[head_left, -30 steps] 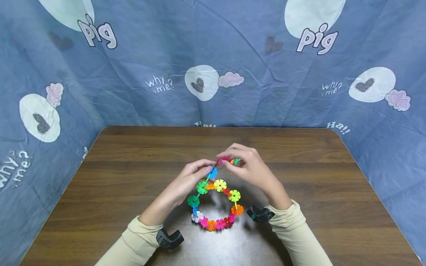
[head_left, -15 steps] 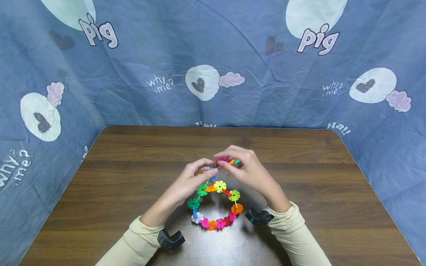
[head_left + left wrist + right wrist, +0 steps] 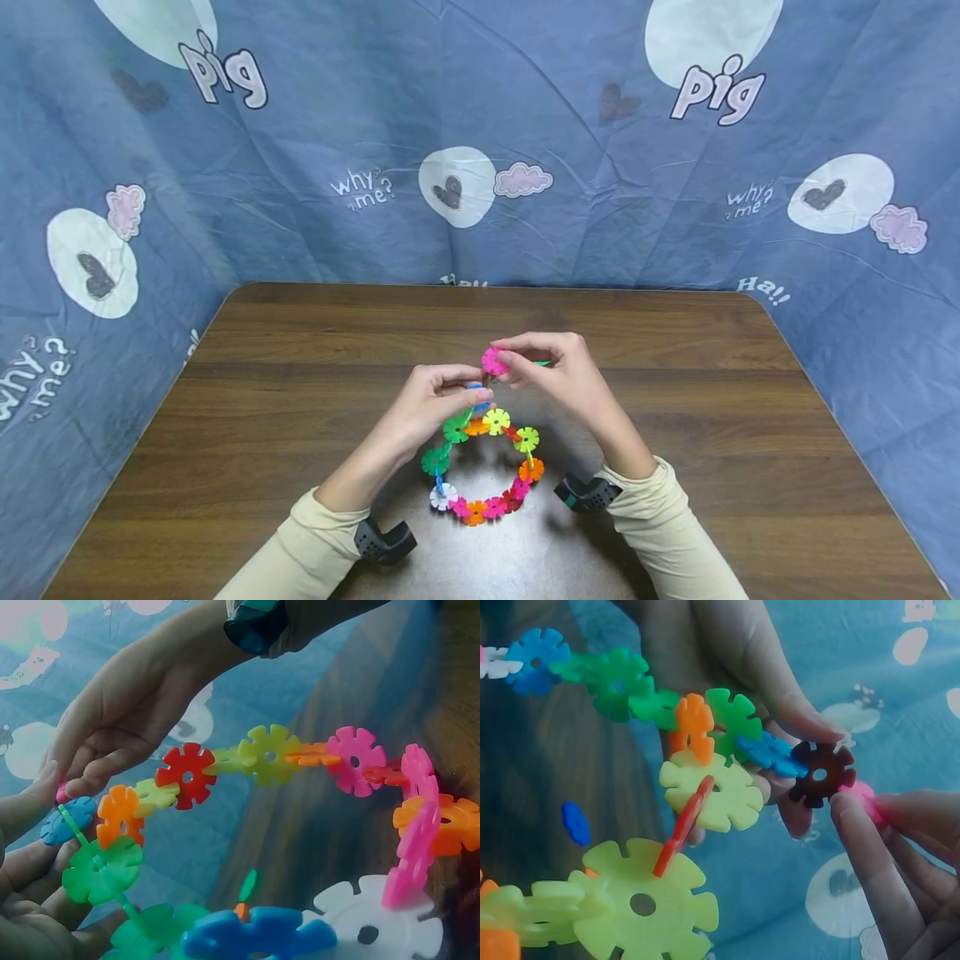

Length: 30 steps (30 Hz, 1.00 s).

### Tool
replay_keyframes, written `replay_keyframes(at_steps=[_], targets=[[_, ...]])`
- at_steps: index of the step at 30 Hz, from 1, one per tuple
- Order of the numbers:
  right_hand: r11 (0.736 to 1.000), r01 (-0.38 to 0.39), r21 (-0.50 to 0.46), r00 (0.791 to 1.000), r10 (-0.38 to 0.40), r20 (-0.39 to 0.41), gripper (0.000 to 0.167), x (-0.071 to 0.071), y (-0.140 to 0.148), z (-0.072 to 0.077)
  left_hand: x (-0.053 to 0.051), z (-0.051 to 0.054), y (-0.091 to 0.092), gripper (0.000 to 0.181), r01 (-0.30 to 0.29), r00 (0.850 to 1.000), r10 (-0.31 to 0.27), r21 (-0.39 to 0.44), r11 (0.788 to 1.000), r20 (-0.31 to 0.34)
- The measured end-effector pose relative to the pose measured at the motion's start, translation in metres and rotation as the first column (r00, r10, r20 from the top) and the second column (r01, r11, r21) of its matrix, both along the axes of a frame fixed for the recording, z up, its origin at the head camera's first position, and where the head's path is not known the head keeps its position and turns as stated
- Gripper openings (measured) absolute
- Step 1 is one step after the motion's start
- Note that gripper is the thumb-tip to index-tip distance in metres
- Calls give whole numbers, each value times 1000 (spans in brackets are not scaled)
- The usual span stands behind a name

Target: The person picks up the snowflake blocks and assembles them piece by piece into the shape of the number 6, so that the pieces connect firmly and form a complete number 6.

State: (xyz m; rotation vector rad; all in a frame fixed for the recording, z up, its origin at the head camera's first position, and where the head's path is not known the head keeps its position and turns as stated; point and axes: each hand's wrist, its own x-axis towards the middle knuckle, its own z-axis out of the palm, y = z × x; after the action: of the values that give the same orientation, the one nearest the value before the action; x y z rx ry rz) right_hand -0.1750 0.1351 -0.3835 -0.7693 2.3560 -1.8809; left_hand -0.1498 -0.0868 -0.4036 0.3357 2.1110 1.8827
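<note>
A ring of joined flower-shaped plastic discs [image 3: 456,429] in several colours hangs between the hands and the table. My left hand [image 3: 420,408] grips its far end, with the thumb against a brown disc [image 3: 821,774] that joins a blue disc [image 3: 772,754]. Between thumb and fingers, my right hand [image 3: 562,371] pinches a pink disc [image 3: 494,361]. In the right wrist view the pink disc touches the brown one's edge; how deeply they fit is hidden by fingertips. A white disc [image 3: 371,922] and pink discs [image 3: 356,761] form other parts of the ring.
The wooden table [image 3: 300,333] lies under both hands, with a blue patterned cloth [image 3: 300,233] behind it. A green piece [image 3: 542,363] shows past the right hand. A small blue disc [image 3: 575,823] appears apart from the ring. Each wrist bears a black camera [image 3: 384,542].
My right hand has turned the pink disc so its flat face now shows to the head camera. The left hand stays near the same place, its thumb now over more of the blue disc.
</note>
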Motion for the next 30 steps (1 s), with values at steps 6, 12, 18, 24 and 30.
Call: replay_keyframes(at_steps=[6,12,18,24,30], targets=[[999,0,-35,1000,0,-10,20,0,0,-2,0,-2,-1,36,-11,1000,11,-6,1000,-26],[995,-58,-87,998,59,5,20,-2,-3,-6,1,0,-3,34,-13,999,13,-7,1000,-42],[994,-77,-81,996,80,34,22,-5,-5,-9,1,0,-4,33,5,1000,-4,9,1000,-25],[997,-64,-41,997,65,34,22,-6,-5,-9,-2,0,-5,37,28,999,-27,-35,999,40],[996,-93,-3,995,93,40,25,-6,-5,-10,-6,0,-5,32,-29,999,29,-35,999,-20]])
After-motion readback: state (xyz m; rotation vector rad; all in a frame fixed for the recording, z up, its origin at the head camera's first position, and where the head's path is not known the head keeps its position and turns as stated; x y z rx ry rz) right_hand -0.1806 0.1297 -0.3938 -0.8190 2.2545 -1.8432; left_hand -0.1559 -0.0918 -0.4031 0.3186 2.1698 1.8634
